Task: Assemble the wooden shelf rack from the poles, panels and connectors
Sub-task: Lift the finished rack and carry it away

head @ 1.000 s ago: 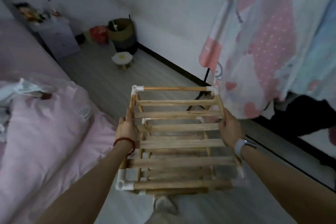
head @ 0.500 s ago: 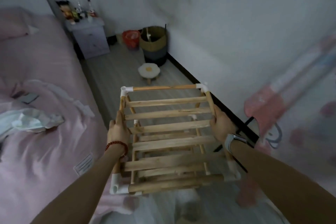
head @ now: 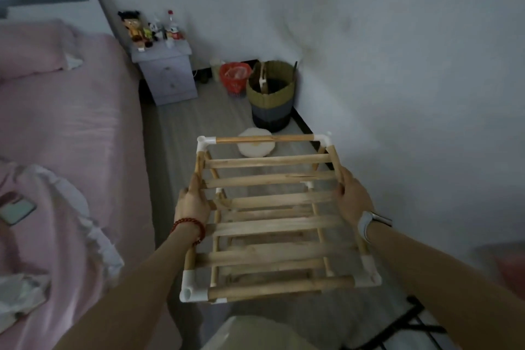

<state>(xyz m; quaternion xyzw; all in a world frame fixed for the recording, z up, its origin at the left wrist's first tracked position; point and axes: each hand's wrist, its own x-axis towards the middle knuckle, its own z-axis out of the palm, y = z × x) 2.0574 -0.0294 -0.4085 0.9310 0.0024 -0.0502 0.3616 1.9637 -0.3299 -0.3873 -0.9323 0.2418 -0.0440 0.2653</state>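
Rack (head: 272,216) w/ both hands gripping side poles, view panned left, curtain gone

A grey plank floor (head: 181,133) carries a nightstand (head: 166,77), red bin (head: 234,77) and woven basket (head: 271,94) — a pink bed (head: 71,128) alongside.

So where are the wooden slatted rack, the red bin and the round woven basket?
Wooden slatted rack (head: 279,224): head view, on a middle slat of the top panel.
Red plastic bin (head: 235,77): head view, on its front wall.
Round woven basket (head: 271,99): head view, on its olive upper band.
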